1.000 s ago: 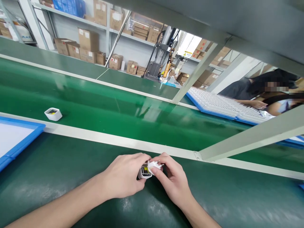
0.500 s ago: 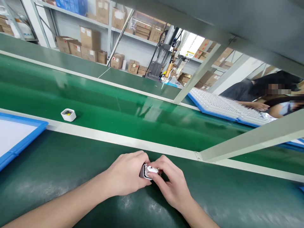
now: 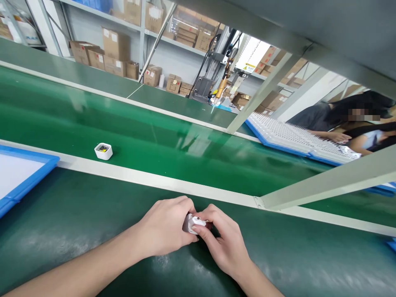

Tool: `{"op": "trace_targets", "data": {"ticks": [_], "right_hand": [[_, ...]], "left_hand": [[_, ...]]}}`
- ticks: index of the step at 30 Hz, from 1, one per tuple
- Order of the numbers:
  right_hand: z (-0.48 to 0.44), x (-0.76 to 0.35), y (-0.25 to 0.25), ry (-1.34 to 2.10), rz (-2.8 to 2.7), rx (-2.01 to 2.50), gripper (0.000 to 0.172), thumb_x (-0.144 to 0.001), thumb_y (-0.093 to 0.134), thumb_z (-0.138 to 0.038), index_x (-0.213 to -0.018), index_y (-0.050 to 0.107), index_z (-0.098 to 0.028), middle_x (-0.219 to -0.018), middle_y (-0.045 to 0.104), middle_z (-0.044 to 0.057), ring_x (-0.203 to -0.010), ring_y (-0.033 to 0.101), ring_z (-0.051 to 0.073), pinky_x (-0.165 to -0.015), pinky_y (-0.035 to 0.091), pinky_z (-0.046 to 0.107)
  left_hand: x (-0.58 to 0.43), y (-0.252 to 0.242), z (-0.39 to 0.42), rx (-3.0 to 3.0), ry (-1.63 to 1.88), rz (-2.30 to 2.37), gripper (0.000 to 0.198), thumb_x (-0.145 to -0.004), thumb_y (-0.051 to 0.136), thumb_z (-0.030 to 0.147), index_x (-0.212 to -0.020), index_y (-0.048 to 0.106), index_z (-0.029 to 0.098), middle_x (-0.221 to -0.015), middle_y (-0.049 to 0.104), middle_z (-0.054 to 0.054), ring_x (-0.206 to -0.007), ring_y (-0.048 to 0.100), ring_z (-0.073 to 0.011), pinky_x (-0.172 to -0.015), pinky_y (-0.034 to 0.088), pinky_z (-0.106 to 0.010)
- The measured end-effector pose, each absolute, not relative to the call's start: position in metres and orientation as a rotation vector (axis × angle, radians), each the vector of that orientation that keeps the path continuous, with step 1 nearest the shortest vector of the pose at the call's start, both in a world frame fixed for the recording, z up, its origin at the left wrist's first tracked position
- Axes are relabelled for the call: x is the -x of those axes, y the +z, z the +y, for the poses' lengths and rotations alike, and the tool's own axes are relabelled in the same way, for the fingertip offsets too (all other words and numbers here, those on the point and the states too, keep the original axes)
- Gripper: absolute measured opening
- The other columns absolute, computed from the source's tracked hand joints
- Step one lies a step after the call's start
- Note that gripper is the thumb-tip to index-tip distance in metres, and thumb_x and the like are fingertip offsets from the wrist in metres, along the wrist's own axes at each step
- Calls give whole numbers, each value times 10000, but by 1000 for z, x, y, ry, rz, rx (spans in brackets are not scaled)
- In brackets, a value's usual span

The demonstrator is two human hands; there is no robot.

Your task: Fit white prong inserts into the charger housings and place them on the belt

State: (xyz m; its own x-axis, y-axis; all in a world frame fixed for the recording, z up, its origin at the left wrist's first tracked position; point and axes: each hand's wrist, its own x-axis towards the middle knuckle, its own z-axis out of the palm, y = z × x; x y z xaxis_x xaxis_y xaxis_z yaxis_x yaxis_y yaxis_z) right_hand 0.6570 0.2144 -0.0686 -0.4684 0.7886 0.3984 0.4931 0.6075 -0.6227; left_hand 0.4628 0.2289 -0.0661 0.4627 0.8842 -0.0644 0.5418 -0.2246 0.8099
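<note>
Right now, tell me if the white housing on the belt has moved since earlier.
Yes: the white housing moved rightward, away from the blue tray.

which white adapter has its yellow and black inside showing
The white adapter on the green conveyor belt, open face up. The other white adapter sits between the left hand and right hand, its face covered by a white piece.

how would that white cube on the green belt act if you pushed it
The white cube looks like a small rigid plastic shell, so probably stiff and fairly light. Its flat base and squat shape suggest it would slide rather than tip or roll. The glossy green belt may let it skid easily.
</note>
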Motion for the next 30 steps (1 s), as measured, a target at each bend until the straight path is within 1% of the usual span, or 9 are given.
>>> {"op": "trace_targets", "data": {"ticks": [3,7,13,20,26,30], "right_hand": [[215,-658,-68,542,-2203,976,35,-969,604,-195,-977,627,-220,-802,648,27,-692,576,166,-617,457,296],[215,-660,-68,530,-2223,979,41,-984,582,-208,-962,616,-208,-797,643,38,-683,548,169,-604,441,303],[216,-661,-68,538,-2210,950,24,-980,590,-187,-985,610,-199,-794,615,26,-680,528,154,-603,421,288],[216,-659,-62,558,-2250,960,32,-970,595,-169,-964,607,-198,-784,593,14,-688,518,152,-638,417,288],[214,-660,-58,583,-2309,944,33,-993,568,-193,-986,600,-200,-815,602,20,-716,523,157,-651,411,286],[214,-661,-56,587,-2355,960,60,-1004,555,-205,-963,600,-199,-804,589,19,-723,517,157,-661,404,286]], "left_hand": [[-463,-66,230,-1909,533,1185,219,-757,697,375,-863,564,237,-892,657,24,-763,611,-178,-600,347,-273],[-463,-65,230,-1916,493,1172,257,-730,735,380,-836,556,229,-882,651,31,-764,603,-175,-607,343,-270],[-462,-63,230,-1903,478,1160,251,-736,727,384,-838,557,229,-885,643,44,-784,596,-168,-623,345,-272],[-462,-64,230,-1914,488,1164,238,-737,723,366,-831,557,224,-866,634,44,-753,582,-156,-605,330,-270],[-462,-65,228,-1919,500,1172,241,-732,720,374,-828,556,225,-861,635,45,-745,583,-158,-593,323,-269],[-462,-64,228,-1932,493,1168,237,-741,712,374,-818,548,221,-867,635,40,-769,592,-165,-606,337,-270]]}}
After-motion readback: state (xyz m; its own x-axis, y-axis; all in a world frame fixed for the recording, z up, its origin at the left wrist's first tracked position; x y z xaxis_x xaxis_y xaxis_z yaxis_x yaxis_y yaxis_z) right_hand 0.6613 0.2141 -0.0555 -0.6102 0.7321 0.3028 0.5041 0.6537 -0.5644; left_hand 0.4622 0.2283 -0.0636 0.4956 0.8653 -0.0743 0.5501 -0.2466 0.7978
